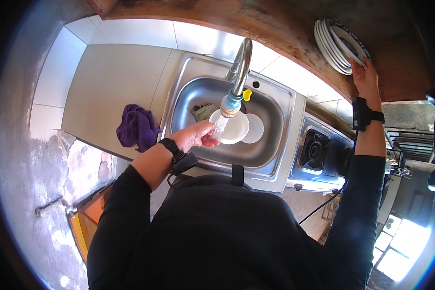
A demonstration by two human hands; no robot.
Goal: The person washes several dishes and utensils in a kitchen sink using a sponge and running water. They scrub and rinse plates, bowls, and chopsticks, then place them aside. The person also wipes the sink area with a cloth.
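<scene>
My left hand (203, 135) grips the rim of a white bowl (235, 128) over the stainless steel sink (272, 145). Water runs from the curved metal faucet (243, 61) onto the bowl's left side and my fingers. Partly behind the bowl, a round white dish or lid (254, 128) lies in the basin. A greenish cloth (204, 112) is at the basin's left. My right hand (364, 74) reaches up to a wooden shelf, its fingers on the edge of a patterned plate (348, 41) at the stack of white plates (328, 50).
A crumpled purple cloth (137, 127) lies on the tiled counter (112, 79) left of the sink. To the right stands a gas stove (314, 148) with a black burner. The wooden shelf (275, 27) spans the wall above the faucet, and a black cable (322, 206) hangs below the stove.
</scene>
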